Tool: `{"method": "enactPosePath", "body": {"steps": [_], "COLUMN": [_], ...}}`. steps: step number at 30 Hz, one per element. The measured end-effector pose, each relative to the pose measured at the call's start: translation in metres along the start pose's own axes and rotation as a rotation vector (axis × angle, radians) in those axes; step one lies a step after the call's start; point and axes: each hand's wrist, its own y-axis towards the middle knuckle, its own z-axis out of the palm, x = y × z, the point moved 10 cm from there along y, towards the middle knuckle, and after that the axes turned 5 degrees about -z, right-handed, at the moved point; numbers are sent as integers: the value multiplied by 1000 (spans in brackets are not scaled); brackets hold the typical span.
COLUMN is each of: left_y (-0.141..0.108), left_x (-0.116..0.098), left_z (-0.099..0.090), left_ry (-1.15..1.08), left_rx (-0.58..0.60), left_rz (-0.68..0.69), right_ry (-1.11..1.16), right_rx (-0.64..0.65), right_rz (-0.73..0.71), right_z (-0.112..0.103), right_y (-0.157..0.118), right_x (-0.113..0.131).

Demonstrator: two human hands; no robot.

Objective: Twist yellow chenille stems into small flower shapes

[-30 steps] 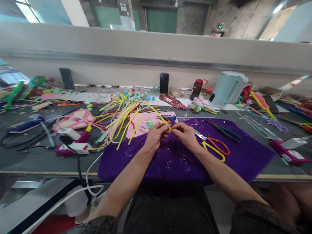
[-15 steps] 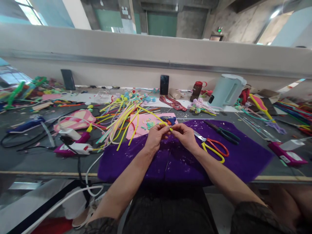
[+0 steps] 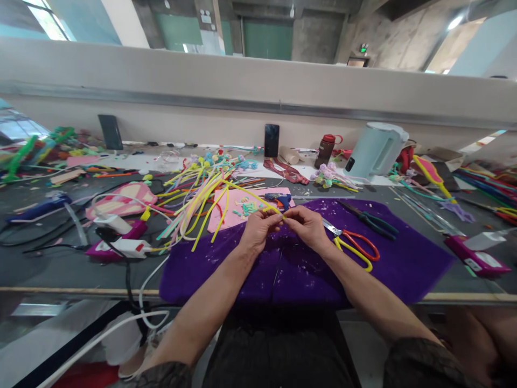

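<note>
Pinching with fingertips of left hand (image 3: pixel 257 228) and right hand (image 3: pixel 307 225) a yellow stem (image 3: pixel 250 194) near its end, just over purple cloth (image 3: pixel 311 275). Stretching away toward the bundle (image 3: pixel 218 173); could snag there if tugged, or slip free if pinched too loosely.

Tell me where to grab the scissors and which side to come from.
Take the handles, coming from the person's right. The scissors lie flat on the purple cloth with blades toward the right hand and handles pointing away from it, so those look the easiest and safest hold. The pliers lie just beyond, so probably keep to the near side of them.
</note>
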Motion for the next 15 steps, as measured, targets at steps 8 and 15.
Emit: {"method": "enactPosePath", "body": {"steps": [8, 15], "left_y": [2, 3], "left_x": [9, 10], "left_z": [0, 1], "left_ry": [-85, -156], "left_rx": [3, 10], "left_rz": [-66, -56], "right_ry": [-163, -255], "right_rx": [55, 63], "right_rz": [-147, -264], "right_z": [0, 1], "right_y": [1, 2], "right_x": [15, 27]}}
